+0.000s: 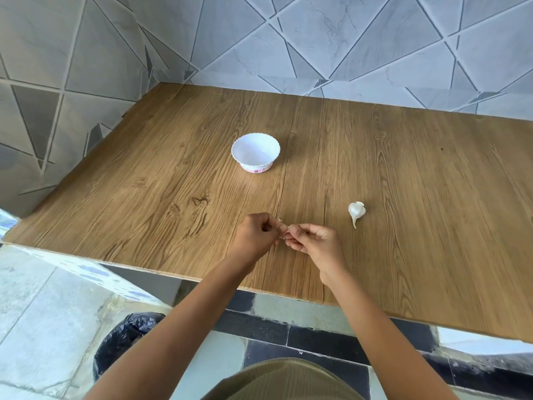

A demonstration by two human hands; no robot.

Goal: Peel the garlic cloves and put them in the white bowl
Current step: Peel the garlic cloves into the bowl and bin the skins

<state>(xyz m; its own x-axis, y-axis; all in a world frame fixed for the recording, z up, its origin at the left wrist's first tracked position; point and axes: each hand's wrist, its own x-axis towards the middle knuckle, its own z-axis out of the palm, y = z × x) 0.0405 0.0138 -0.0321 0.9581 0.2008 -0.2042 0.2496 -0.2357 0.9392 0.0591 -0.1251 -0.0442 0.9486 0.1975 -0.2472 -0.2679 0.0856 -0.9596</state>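
My left hand (257,235) and my right hand (310,241) meet just above the wooden table (161,180) near its front edge. Between their fingertips they pinch a small garlic clove (283,228), mostly hidden by the fingers, with a bit of papery skin sticking up. The white bowl (255,151) with a scalloped rim and pink-patterned base stands further back, behind my left hand. A piece of garlic bulb (356,211) with its stalk pointing towards me lies on the table to the right of my right hand.
Grey tiled walls (346,39) close the table off at the back and left. A bin lined with a black bag (124,339) stands on the floor below the table's front edge, to my left.
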